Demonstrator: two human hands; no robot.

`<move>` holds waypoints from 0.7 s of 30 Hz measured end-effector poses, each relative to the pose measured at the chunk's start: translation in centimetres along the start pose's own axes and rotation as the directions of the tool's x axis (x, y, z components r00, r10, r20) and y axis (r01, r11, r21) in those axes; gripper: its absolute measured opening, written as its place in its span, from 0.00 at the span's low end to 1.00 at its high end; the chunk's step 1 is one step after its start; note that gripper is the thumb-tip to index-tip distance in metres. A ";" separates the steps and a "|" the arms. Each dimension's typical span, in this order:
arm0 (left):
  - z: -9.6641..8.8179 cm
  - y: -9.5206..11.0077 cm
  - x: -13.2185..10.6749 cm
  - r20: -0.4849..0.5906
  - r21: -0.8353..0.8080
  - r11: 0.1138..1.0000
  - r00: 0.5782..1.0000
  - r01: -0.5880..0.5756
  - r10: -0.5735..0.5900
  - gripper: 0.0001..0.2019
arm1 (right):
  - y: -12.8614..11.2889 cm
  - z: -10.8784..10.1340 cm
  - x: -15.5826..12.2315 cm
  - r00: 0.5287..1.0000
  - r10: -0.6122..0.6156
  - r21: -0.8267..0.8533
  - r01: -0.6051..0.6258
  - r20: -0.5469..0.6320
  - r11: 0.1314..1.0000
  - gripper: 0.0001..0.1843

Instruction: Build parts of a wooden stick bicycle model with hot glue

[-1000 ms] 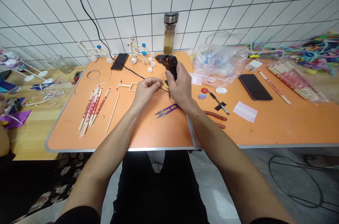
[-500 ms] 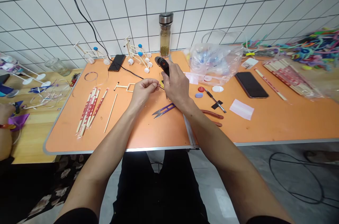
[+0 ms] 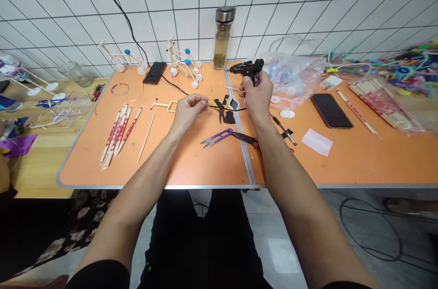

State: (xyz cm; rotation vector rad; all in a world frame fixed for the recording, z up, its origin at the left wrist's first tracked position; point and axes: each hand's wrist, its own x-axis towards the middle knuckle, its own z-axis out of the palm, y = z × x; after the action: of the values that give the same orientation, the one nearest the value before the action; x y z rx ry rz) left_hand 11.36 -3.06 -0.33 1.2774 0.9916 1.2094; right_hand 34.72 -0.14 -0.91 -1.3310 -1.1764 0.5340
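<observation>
My right hand is wrapped round the handle of a black glue gun, its nozzle pointing left above the table. The gun's black cord runs between my hands. My left hand is closed in a pinch; whatever small thing sits at its fingertips is too small to name. Just left of it lies a stick frame with a square end. Between the hands rest yellow-handled pliers, with purple thread snips nearer to me. A single bare stick lies further left.
A tea bottle stands by the wall, with stick models left of it. Wrapped chopsticks lie at left. To the right are a plastic bag, a phone and a pen.
My right hand has carried the glue gun right, away from my left hand, and the gun now points left. My left hand keeps its pinch. The view has shifted a little.
</observation>
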 end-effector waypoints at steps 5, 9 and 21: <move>0.3 -1.1 0.4 0.071 0.165 0.986 0.997 -0.031 0.020 0.04 | 1.0 -0.1 0.9 0.938 0.339 0.338 -0.296 -0.075 0.893 0.05; 1.0 -1.9 -0.3 0.145 0.428 0.895 0.987 -0.129 0.074 0.06 | 0.8 -0.1 0.6 0.879 0.477 0.409 -0.427 -0.023 0.806 0.08; 2.4 0.0 -3.0 0.369 0.755 0.560 0.927 -0.339 0.064 0.12 | 1.9 1.8 -0.3 0.854 0.509 0.286 -0.516 0.104 0.807 0.16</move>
State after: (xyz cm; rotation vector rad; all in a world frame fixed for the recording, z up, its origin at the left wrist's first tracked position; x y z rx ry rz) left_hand 13.28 -6.36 -0.41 2.2986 1.2400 0.6420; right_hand 33.62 0.88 -3.03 -1.3678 -0.6953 1.0822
